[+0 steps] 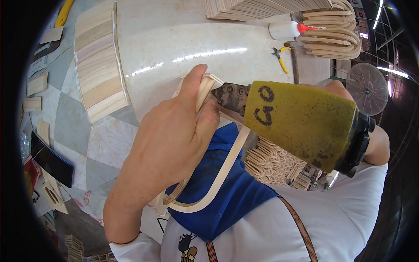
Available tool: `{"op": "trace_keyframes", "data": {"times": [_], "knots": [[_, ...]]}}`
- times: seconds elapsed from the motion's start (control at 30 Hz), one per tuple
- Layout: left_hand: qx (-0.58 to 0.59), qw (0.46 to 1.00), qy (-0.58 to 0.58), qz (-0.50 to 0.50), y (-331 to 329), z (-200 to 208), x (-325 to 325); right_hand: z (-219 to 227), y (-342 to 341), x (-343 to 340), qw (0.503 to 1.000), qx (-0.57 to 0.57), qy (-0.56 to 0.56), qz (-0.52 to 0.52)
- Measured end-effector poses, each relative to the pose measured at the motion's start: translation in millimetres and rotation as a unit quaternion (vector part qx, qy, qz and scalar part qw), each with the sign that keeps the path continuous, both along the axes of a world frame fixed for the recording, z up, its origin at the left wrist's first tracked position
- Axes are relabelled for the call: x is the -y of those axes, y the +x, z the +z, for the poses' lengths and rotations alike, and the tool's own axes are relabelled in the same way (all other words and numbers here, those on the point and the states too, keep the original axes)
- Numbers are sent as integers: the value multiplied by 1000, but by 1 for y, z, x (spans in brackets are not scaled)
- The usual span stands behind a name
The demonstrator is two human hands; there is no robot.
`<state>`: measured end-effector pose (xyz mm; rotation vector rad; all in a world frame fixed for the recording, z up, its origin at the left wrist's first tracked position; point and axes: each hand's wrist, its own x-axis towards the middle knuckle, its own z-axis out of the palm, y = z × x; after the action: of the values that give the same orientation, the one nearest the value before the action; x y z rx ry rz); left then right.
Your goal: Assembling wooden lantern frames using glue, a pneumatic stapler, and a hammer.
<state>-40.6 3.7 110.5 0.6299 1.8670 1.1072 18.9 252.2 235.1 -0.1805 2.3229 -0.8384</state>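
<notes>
My left hand [172,129] is closed around the upper end of a U-shaped bent-wood frame [220,187], with the thumb and index finger on a short wooden strip at its end. The frame's curved part hangs down in front of my blue apron [224,214]. A nail gun [299,126] with a worn yellow-green housing points left, its dark metal nose beside my left thumb and right at the wood. Whether the nose touches the wood I cannot tell. My right hand [338,89] holds the nail gun from behind; the housing hides most of its fingers.
On the table lie a row of thin wooden boards [98,65], a stack of slats [248,8], a white glue bottle [283,30], yellow-handled pliers [283,60] and a dark phone [52,159]. Bent-wood pieces [334,41] sit far right; more lie in a pile [270,161] below.
</notes>
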Motion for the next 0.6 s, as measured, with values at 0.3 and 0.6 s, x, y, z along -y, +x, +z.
{"op": "trace_keyframes", "data": {"times": [0.3,0.6], "knots": [[17,1000,-12,-16,-2,-1,1,3,-8,11,997,60,24,-34],[-11,1000,-1,-22,-1,-3,2,5,0,12,997,13,69,9]]}}
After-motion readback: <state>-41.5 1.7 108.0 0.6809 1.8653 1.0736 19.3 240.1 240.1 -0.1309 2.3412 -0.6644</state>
